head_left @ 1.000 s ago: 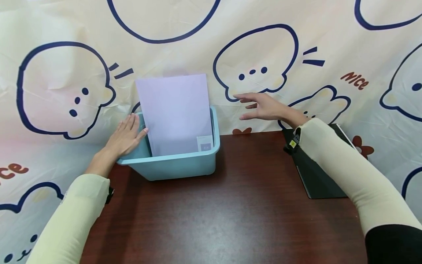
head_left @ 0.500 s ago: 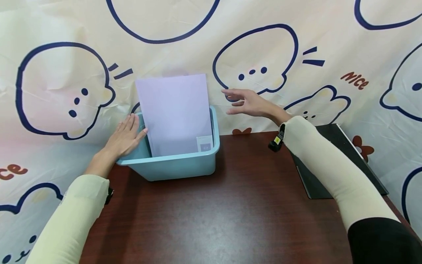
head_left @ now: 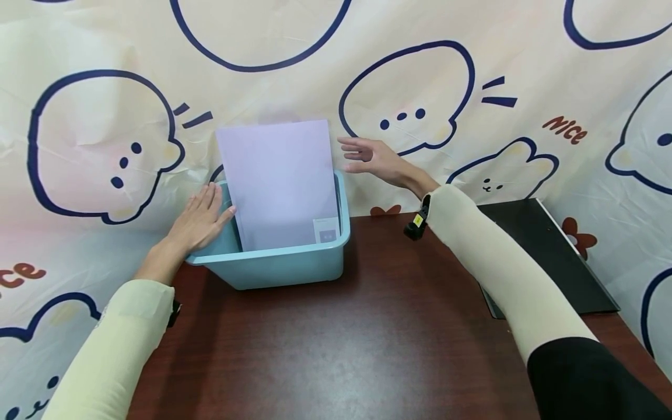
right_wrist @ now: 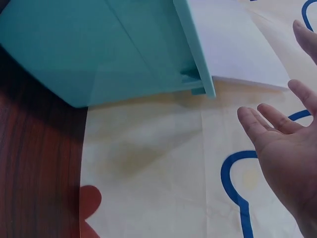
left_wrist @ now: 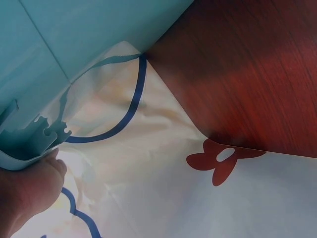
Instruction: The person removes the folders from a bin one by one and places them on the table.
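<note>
A light blue plastic bin stands on the table near the patterned backdrop. Upright inside it, leaning back, is a pale purple book or folder with a small label at its lower right corner. My left hand rests on the bin's left rim with fingers straight; the left wrist view shows part of it under the rim. My right hand is in the air just right of the purple cover, fingers spread and holding nothing. In the right wrist view that hand is apart from the bin's wall.
A flat black folder lies at the table's right side, partly hidden by my right sleeve. The dark brown table meets a cream backdrop with cartoon outlines behind and at both sides.
My right hand has moved left, from above the table's right half to beside the purple cover. More of the black folder shows. My left hand, the bin and the purple cover have stayed put.
</note>
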The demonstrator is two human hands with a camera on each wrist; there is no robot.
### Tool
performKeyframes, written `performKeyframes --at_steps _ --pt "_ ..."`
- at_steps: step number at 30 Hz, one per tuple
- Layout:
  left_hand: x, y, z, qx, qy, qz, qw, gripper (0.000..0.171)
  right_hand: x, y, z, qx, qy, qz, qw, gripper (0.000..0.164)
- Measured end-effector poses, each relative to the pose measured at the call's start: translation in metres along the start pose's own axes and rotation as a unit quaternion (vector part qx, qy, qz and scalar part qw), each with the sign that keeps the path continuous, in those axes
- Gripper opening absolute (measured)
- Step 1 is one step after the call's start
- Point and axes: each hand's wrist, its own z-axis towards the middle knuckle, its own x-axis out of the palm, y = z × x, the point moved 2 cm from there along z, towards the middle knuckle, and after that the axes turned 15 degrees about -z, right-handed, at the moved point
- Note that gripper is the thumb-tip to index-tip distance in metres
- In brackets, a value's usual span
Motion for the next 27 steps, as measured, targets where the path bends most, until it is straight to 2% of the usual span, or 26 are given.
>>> performKeyframes --at_steps 12,17,27 --pt "0.001 0.001 0.000 -0.001 0.006 -0.005 1.0000 0.089 0.022 0.000 0.019 -0.010 -0.003 0.038 0.999 0.079" --pt "-0.001 -0.001 0.002 0.003 0.008 -0.005 1.0000 0.089 0.026 -0.001 0.026 -0.004 -0.008 0.064 0.998 0.082" --pt "-0.001 -0.001 0.001 0.005 0.006 -0.004 1.0000 0.091 0.040 0.004 0.039 0.017 -0.020 0.070 0.997 0.083"
